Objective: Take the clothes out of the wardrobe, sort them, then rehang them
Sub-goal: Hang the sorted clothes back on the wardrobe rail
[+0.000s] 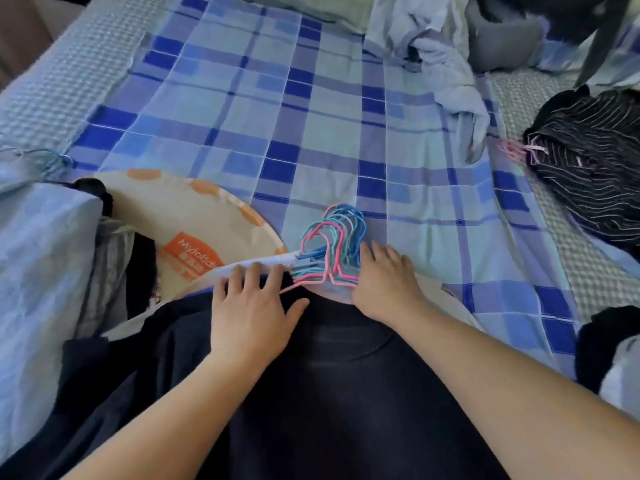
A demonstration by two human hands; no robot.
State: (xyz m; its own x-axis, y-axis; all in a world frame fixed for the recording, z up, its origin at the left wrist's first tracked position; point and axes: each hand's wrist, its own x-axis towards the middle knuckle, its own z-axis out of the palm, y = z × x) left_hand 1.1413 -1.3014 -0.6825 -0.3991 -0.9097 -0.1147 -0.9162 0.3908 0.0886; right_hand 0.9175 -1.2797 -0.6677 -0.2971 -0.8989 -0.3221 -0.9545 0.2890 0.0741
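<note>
Hanger (332, 244) shoulders hidden under dark garment (329, 393); garment cut off at bottom edge. Orange label (188, 252) lettering partly covered. Striped garment (588, 161) cut off at right edge.

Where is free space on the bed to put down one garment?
The checked sheet is bare between the hanger bundle, the crumpled grey clothes and the striped garment. It is crowded near both hands, left and right, and along the left edge.

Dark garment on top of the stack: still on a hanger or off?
Cannot tell. The dark garment lies flat, collar at the bunched hangers; left hand and right hand rest on it.
</note>
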